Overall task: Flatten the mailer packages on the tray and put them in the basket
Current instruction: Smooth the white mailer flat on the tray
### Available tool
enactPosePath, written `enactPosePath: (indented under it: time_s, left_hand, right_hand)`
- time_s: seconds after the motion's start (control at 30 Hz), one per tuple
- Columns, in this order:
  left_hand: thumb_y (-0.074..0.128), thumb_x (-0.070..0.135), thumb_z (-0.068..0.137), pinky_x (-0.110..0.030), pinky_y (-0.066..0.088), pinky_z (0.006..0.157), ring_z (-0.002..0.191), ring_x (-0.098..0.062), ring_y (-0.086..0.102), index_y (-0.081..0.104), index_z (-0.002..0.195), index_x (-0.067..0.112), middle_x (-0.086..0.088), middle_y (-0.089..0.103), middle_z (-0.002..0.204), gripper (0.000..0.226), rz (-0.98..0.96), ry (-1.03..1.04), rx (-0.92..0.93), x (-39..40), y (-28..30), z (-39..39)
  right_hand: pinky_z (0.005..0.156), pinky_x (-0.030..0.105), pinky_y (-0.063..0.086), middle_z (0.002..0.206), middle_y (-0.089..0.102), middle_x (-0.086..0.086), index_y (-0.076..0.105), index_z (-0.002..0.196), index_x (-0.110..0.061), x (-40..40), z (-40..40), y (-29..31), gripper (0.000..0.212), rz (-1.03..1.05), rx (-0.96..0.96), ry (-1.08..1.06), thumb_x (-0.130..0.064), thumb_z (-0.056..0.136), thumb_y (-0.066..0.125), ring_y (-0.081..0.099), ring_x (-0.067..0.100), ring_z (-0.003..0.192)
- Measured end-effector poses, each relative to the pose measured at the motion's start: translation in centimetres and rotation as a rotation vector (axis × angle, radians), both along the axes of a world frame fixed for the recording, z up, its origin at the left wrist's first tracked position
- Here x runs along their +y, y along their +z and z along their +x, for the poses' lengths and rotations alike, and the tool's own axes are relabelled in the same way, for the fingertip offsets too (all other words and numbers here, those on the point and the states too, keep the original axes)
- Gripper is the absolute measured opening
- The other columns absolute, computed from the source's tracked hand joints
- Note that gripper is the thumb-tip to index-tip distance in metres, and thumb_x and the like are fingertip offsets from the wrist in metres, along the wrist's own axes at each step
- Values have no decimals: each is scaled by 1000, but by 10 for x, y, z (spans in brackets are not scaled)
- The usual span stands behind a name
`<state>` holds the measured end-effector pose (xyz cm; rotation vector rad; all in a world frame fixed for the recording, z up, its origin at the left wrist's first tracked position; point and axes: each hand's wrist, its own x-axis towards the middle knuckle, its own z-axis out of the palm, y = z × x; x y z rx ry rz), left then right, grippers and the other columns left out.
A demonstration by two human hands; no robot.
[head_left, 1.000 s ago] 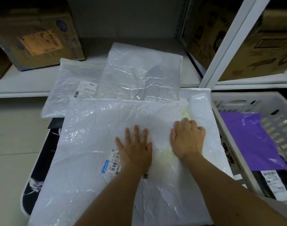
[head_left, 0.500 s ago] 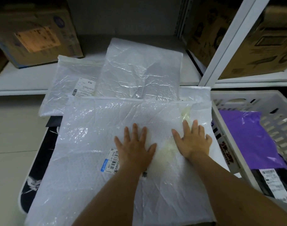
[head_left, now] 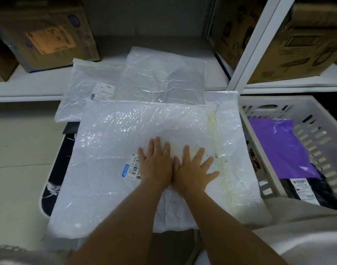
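A large white bubble mailer [head_left: 110,159] with a barcode label lies across the dark patterned tray [head_left: 55,169], hiding most of it. My left hand [head_left: 157,162] and my right hand [head_left: 194,166] press flat on the mailer's middle, side by side, fingers straight and spread. Two more white mailers lie behind it on the low shelf, one with a label [head_left: 87,92] at the left and one plain [head_left: 164,77] in the middle. A white slotted basket [head_left: 259,109] stands at the right with a purple mailer [head_left: 278,146] and a dark package inside.
Cardboard boxes stand on the shelf at the back left [head_left: 45,33] and back right [head_left: 297,39]. A white shelf upright [head_left: 259,43] rises between them. Pale floor [head_left: 20,150] lies to the left of the tray.
My right hand has slid left from the mailer's right part until it lies next to my left hand. The mailer's right flap now lies flatter.
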<state>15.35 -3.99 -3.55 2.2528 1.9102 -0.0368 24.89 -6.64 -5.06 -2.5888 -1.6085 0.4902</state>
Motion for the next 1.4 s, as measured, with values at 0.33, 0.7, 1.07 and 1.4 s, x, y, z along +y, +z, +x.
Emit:
enactPosePath:
  time_s: [0.33, 0.7, 1.07, 1.4]
  left_hand:
    - [13, 91, 70, -70, 0, 107, 143, -37, -21, -22, 146, 37, -5, -27, 156, 100, -181, 202, -7, -54, -4, -54]
    - [29, 66, 91, -57, 1, 116, 143, -34, -22, -22, 148, 25, -11, -29, 155, 87, -247, 97, -14, -65, -4, -81]
    - [7, 77, 85, -67, 0, 111, 143, -35, -23, -21, 149, 30, -8, -28, 155, 84, -267, 287, 31, -73, -6, -139]
    - [11, 59, 96, -52, 33, 102, 131, -41, 35, 16, 150, 22, -23, 31, 148, 66, -139, 439, 275, -50, 5, -130]
  right_hand:
    - [109, 71, 7, 160, -16, 11, -6, 152, -38, 3, 1, 19, 60, -58, -26, 44, -56, 100, 19, -12, 41, 146]
    - [108, 72, 5, 160, -22, -1, -13, 149, -44, -39, -47, 12, 69, -88, 24, 284, -70, 93, 17, -23, 36, 144]
    - [111, 68, 9, 159, 4, 22, 15, 153, -14, -29, -71, 30, 68, -25, -198, 268, -52, 97, 23, -7, 45, 145]
    - [109, 64, 14, 156, 21, 8, 27, 148, -27, -14, -88, 13, 59, 95, -164, 591, -55, 96, 25, 13, 33, 145]
